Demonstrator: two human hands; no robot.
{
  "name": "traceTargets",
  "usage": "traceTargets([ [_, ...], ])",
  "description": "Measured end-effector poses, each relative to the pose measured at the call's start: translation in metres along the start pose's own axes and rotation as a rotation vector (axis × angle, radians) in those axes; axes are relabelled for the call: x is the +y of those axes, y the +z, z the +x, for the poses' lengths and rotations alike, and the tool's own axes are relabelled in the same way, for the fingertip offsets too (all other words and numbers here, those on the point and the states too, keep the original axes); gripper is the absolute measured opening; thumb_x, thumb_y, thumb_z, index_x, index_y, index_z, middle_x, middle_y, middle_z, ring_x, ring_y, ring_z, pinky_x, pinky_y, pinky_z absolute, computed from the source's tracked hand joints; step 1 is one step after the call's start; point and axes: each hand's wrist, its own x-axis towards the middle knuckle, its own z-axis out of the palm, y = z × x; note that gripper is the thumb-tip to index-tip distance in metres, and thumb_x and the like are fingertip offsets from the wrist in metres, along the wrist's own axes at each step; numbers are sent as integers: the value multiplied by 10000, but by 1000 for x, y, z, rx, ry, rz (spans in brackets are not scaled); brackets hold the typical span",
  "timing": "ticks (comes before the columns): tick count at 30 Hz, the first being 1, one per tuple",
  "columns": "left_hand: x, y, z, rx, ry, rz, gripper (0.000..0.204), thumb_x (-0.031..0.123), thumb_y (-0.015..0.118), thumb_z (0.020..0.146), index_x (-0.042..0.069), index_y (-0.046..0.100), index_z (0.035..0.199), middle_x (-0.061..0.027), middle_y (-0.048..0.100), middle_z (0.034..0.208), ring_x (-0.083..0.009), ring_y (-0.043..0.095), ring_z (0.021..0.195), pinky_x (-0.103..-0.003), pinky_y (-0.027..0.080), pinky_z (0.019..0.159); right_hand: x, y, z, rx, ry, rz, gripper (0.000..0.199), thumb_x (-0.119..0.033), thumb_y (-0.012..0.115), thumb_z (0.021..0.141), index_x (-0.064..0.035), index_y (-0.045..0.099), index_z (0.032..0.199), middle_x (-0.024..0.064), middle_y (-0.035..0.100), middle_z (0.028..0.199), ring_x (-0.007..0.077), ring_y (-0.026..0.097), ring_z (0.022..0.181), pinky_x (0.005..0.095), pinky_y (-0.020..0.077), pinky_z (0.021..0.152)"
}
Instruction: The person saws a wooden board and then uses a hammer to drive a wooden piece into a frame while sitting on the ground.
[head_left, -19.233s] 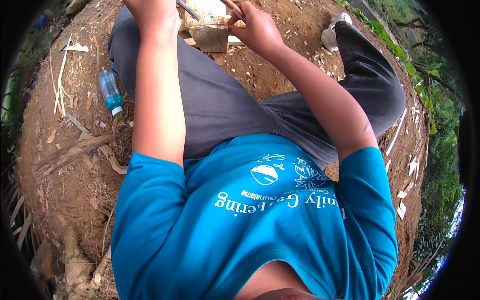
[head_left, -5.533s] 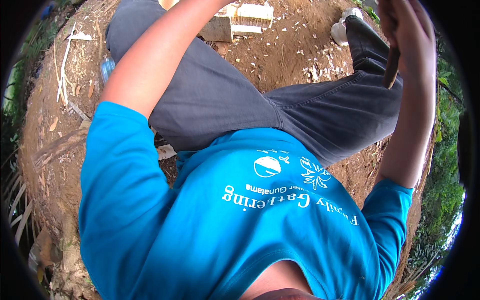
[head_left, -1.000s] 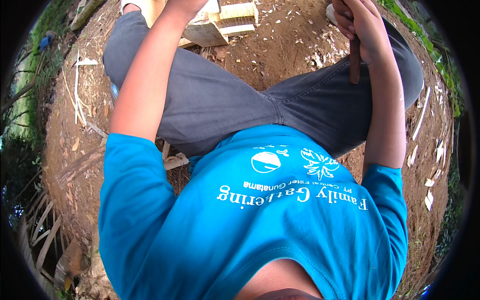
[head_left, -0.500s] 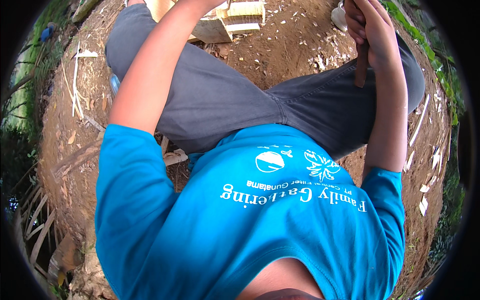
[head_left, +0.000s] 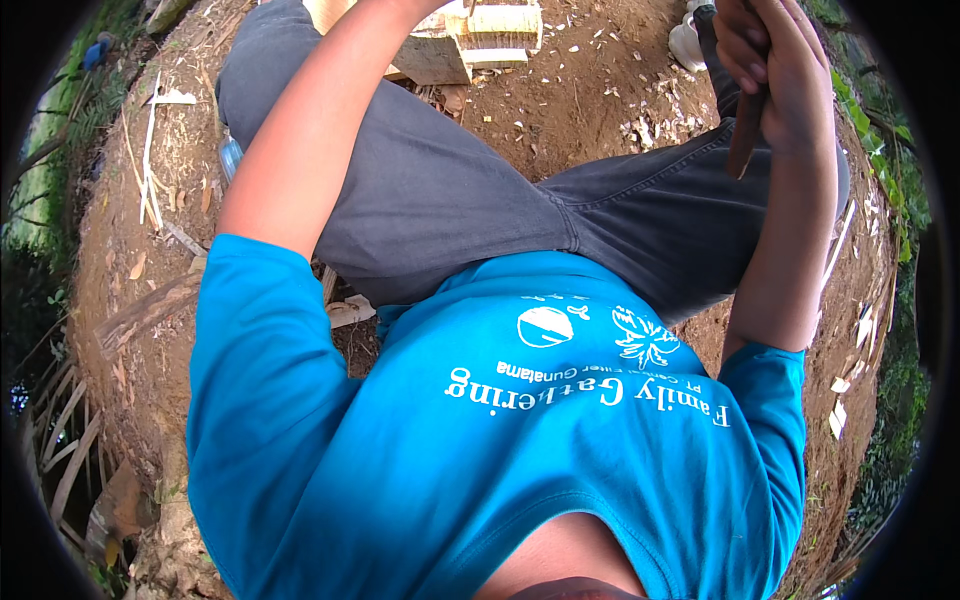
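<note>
My right hand [head_left: 775, 65] is closed around a brown wooden handle [head_left: 746, 135], whose butt end sticks out below the palm over my right leg. The part beyond the fist is cut off or hidden, so the tool's kind does not show. My left hand [head_left: 425, 4] is mostly beyond the top edge, and its fingers cannot be made out. Just below and beside it lie pale cut wood blocks [head_left: 500, 28]. A squared block with a darker flat face [head_left: 436, 62] is nearest to the left wrist.
My grey trousered legs [head_left: 440, 170] are spread on brown soil. Wood chips [head_left: 655, 125] are scattered between them. A white rounded object [head_left: 686, 45] stands near my right hand. At the left lie a rough wood piece [head_left: 150, 310] and pale thin strips [head_left: 150, 180]; green plants [head_left: 880, 165] edge the right.
My right hand has shifted to the right with the handle, which now tilts slightly. The left forearm has moved a little right. The view has shifted slightly.
</note>
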Motion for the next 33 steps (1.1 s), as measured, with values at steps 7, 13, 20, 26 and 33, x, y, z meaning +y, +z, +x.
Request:
traceTargets([
  [7, 3, 8, -1, 50, 55, -13, 278, 336, 565, 1086, 73, 515, 1012, 18, 474, 830, -103, 467, 768, -300, 429, 720, 3, -8, 7, 44, 93, 14, 181, -266, 532, 1086, -92, 563, 1050, -67, 368, 665, 28, 316, 456, 210, 262, 384],
  [13, 2, 4, -2, 17, 18, 13, 295, 353, 571, 1081, 68, 518, 1033, 12, 480, 844, -112, 474, 788, -306, 435, 741, -4, 11, -4, 101, 8, -64, 180, -269, 530, 1089, -95, 567, 1059, -71, 375, 666, 21, 320, 455, 206, 269, 378],
  [20, 2, 7, -2, 46, 20, 34, 307, 363, 575, 1078, 61, 523, 1056, 7, 495, 855, -113, 485, 801, -307, 439, 747, 13, -11, 9, -39, 134, 313, 199, -272, 524, 1091, -80, 552, 1052, -71, 372, 666, 21, 317, 455, 210, 274, 375],
  [26, 3, 9, 1, 36, 20, 24, 300, 357, 570, 1081, 62, 519, 1061, 6, 485, 857, -119, 486, 805, -311, 442, 760, -2, 8, -4, 33, -50, -82, 197, -263, 515, 1093, -74, 548, 1049, -68, 369, 663, 23, 308, 451, 212, 275, 375],
  [33, 1, 10, 1, 57, 73, 62, 291, 345, 569, 1082, 58, 520, 1074, 0, 483, 875, -128, 491, 832, -321, 442, 795, -7, 6, -1, 75, -35, -123, 193, -253, 512, 1097, -66, 557, 1084, -65, 366, 662, 23, 312, 444, 211, 275, 372],
])
